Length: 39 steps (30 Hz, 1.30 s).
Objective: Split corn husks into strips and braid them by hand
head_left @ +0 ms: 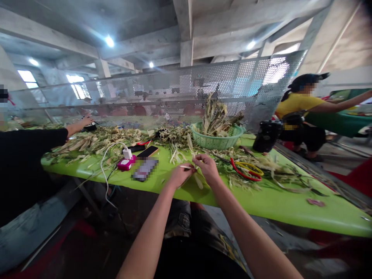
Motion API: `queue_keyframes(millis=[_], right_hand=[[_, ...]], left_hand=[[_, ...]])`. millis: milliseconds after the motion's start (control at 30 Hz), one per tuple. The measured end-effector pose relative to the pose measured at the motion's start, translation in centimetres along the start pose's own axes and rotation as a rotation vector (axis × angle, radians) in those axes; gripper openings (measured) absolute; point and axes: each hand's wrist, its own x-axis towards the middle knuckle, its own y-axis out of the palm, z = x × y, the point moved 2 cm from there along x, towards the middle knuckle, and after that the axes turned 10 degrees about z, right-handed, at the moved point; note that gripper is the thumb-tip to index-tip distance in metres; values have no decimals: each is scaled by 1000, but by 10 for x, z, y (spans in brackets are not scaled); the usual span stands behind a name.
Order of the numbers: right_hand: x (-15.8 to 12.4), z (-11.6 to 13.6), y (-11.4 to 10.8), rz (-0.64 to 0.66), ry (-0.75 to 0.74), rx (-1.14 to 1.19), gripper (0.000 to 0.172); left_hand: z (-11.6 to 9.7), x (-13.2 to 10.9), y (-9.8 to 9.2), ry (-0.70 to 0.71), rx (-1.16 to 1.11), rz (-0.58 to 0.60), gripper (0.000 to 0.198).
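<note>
Both of my hands meet just above the front of the green table point(162, 193). My left hand point(182, 175) is closed on a pale strip of corn husk point(186, 167) that sticks out between its fingers. Right beside it, my right hand point(207, 167) pinches a pale corn husk piece point(190, 145); one leaf points up and another hangs below the fingers. To the right of my right hand lie scissors with red and yellow handles point(247, 170), among husk scraps point(241, 182). A green plastic basket point(215, 142) behind my hands holds dry husks point(215, 114).
Left of my hands are a dark phone point(147, 151), a blurred-out phone point(145, 169) and a pink power socket point(126, 163) with a white plug and cable. A black jar point(266, 135) stands right of the basket. Co-workers sit at left point(29, 166) and right point(303, 108).
</note>
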Motion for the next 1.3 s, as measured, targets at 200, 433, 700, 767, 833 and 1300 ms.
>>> queue_keyframes(millis=[200,433,700,767,833,1300], right_hand=[[0,2,1,25,71,86,28],[-2,3,8,217,129,-22,36],[-2,4,9,180,122,60,32],[-2,3,8,176,109,49,30],[-2,2,8,163,96,32,29],[2,2,7,-33,40,-29,28]], left_hand=[[-5,-2,-1,-28,-103,-2,31],[4,0,-8,-91,-490,-230,42],[7,2,-7,-93,-475,-225,41],[7,3,-7,-104,-483,-219,39],[7,2,-8,-120,-506,-217,38],[-1,1,-9,-5,-594,-207,37]])
